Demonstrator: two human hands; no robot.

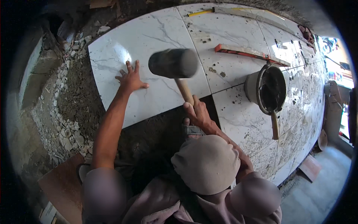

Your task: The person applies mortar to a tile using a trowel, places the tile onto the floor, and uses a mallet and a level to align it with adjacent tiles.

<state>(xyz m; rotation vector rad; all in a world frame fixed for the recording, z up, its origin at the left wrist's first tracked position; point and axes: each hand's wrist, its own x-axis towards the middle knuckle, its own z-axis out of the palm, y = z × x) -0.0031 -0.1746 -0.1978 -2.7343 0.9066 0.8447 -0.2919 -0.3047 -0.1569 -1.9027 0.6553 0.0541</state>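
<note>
My left hand (130, 77) lies on a large white marbled tile (156, 33), its fingers spread. My right hand (197, 114) grips the wooden handle of a black rubber mallet (171, 63), whose head hangs above that tile, right of my left hand. Dark bedding (153, 136) shows along the tile's near edge. Below my right hand a foot in a strapped sandal (191, 130) is partly visible. A rounded beige cloth shape (205, 160) hides part of my right forearm.
A bucket of dark slurry (253, 87) with a wooden-handled tool stands on laid tiles (238, 112) at right, below an orange-and-silver level (238, 51). A long straightedge (246, 16) lies farther back. Rubble (69, 136) borders the left side; a loose board (61, 179) lies lower left.
</note>
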